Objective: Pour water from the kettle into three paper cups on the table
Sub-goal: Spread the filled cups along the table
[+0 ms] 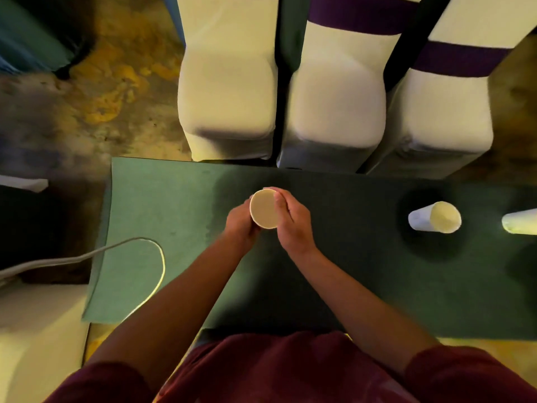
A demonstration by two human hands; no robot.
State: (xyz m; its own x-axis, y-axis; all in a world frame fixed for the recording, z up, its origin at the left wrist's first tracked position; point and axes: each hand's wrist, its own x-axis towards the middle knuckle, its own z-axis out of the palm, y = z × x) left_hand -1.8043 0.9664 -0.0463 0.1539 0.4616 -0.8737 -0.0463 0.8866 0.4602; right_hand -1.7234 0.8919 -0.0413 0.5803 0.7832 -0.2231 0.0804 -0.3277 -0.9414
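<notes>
A white paper cup [263,208] is held over the middle of the green table [162,205], its round mouth facing the camera. My left hand [241,223] grips it from the left and my right hand [290,221] from the right. A second paper cup [435,216] stands upright on the table at the right. Part of a third cup [520,221] shows at the right edge of the view. No kettle is in view.
A white cord [145,257] loops over the table's left part and runs off its left edge. Three white-covered chairs [334,112] with purple bands stand close behind the table's far edge. Patterned carpet lies to the left.
</notes>
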